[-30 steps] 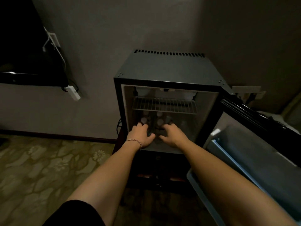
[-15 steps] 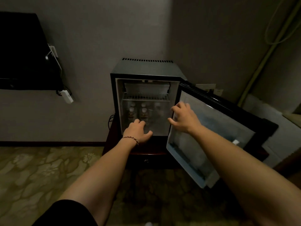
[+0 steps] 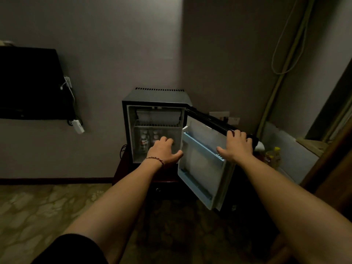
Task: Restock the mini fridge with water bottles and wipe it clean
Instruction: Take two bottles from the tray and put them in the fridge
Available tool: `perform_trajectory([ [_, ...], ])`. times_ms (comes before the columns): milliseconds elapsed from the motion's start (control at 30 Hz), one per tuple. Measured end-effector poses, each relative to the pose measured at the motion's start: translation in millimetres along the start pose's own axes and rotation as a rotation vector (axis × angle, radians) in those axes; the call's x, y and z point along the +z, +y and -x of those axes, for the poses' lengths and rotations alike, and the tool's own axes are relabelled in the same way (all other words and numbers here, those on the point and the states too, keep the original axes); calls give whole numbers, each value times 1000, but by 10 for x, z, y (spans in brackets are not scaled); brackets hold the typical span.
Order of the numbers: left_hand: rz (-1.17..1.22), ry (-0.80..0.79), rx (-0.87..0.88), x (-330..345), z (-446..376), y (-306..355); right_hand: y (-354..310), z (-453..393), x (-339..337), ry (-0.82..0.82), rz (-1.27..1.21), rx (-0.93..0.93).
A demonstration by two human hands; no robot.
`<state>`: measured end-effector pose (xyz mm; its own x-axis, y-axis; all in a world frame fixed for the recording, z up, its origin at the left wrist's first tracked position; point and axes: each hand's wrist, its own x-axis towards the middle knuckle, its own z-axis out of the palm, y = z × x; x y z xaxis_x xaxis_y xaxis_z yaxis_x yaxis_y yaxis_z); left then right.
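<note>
Our right hand (image 3: pixel 236 147) grips the top edge of the open fridge door (image 3: pixel 202 168), which swings rightward. Our left hand (image 3: pixel 164 152), loosely open, sits at the mini fridge (image 3: pixel 156 96) mouth, bottles (image 3: pixel 145 141) just behind it.

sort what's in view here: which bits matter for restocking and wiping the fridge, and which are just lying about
Job:
mini fridge
fridge door, gripped at its top edge by the right hand
water bottles under the wire shelf

Lying about:
television
yellow-capped bottles
wall sockets

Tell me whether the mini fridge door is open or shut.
Open: the door swings out right, the bottles inside show, and the right hand holds its top edge.
</note>
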<state>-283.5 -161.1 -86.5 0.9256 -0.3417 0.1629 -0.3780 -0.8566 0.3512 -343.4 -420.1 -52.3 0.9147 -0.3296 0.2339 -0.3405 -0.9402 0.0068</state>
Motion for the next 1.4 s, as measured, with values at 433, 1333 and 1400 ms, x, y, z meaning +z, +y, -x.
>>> perform_trajectory([
  [433,7,77,-133,-6,484,225,-60,210,-163,83,-49,-227],
  [1333,27,50,-209,-777,-49,-2162,-2921,-743,79,-199,-93,-580],
  [1400,42,31,-199,-722,-192,-2266,-2982,-854,114,-213,-95,-559],
])
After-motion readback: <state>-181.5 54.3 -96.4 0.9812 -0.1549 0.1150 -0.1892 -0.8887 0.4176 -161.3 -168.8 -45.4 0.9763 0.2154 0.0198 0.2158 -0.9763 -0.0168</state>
